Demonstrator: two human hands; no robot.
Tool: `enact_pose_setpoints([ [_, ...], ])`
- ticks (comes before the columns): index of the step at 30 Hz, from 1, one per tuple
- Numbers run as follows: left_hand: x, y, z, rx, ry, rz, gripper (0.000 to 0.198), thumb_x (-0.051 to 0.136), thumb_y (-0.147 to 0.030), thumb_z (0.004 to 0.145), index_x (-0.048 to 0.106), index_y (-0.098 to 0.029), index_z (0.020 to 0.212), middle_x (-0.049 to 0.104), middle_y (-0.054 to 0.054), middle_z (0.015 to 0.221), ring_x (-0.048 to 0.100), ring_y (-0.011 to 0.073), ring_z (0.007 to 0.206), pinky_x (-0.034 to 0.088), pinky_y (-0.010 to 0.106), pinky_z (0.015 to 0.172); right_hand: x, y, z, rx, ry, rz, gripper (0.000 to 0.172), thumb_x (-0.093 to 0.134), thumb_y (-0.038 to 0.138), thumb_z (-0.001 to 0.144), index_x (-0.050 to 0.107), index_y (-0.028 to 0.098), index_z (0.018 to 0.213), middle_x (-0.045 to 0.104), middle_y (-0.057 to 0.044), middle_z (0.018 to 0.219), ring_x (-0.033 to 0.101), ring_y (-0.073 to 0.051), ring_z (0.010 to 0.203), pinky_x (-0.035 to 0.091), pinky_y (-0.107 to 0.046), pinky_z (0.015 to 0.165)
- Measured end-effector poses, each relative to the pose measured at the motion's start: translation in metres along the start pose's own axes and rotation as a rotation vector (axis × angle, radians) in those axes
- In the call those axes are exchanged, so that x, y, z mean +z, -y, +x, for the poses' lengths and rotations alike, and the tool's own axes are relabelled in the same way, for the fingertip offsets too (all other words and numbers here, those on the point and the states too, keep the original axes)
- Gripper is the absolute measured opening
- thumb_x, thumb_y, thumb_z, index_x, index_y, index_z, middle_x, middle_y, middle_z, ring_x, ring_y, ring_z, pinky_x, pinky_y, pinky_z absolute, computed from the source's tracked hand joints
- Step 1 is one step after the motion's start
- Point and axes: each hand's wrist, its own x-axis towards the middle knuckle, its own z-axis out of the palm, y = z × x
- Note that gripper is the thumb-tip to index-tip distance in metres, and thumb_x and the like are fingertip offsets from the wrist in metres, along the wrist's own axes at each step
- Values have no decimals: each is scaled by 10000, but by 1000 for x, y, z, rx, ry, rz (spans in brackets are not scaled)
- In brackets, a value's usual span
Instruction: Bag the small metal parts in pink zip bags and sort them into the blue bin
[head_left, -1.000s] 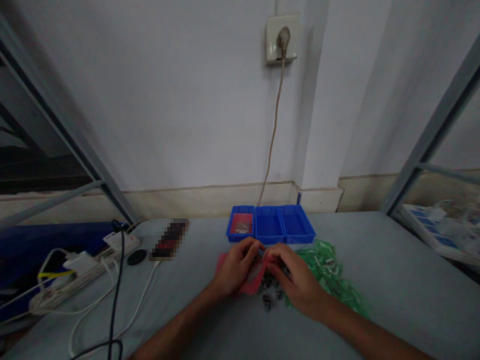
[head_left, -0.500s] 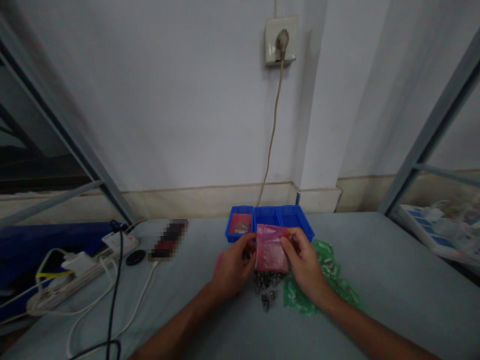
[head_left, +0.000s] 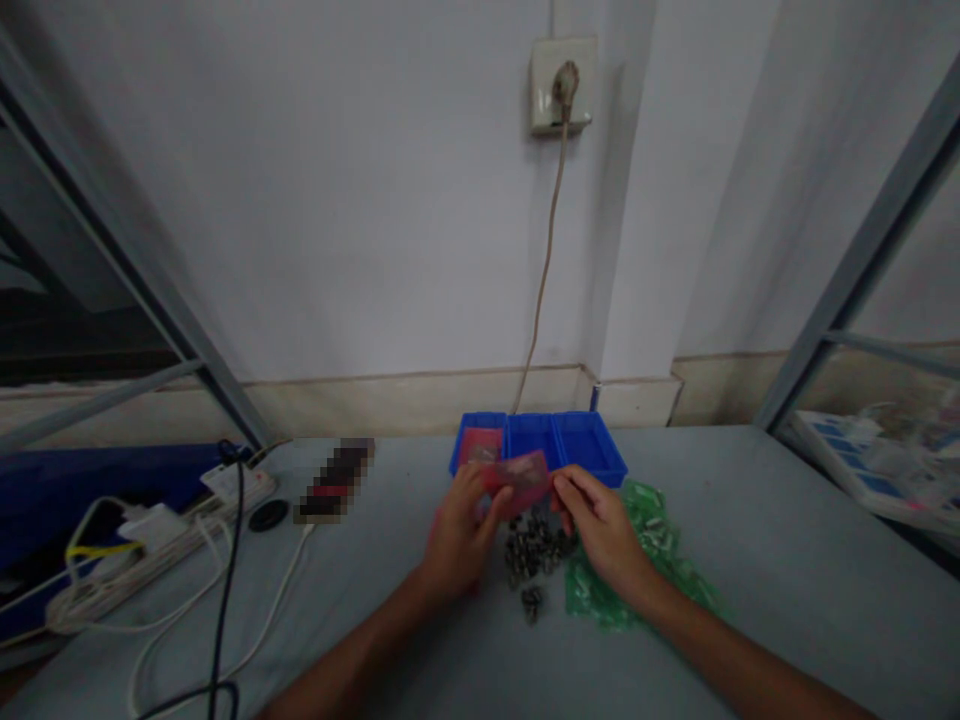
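My left hand and my right hand both pinch a small pink plastic bag, held nearly level just above the grey table. Below the bag lies a pile of small dark metal parts. A heap of green plastic bags lies under and to the right of my right hand. Right behind the bag stand three joined blue trays; the left one holds a pink bag.
A white power strip with plugs and cables lies at the left, a black cable running over it. A blurred dark object lies left of the trays. A wall socket's cord hangs down behind. Metal rack posts flank the table.
The pink bag was lifted off the table and held upright; now both hands have tipped it toward level and moved it back toward the blue trays.
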Motion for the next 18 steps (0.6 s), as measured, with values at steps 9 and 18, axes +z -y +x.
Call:
enact_pose_setpoints([
  [9,6,-5,6,-361,11,-438,419,663,-573,995,728,-165,924,710,37,861,636,202,810,510,272,725,-3,6,0,-154,21,-102,363,622,503,1041,721,227,826,617,-17,800,591,-212,774,480,-318,739],
  [18,8,-2,9,-473,-66,-533,543,719,-677,919,709,-140,845,635,4,771,527,144,695,418,233,629,-4,20,-17,-397,180,-349,298,562,340,1093,824,294,1227,486,-98,1641,636,-280,1181,504,-478,1080],
])
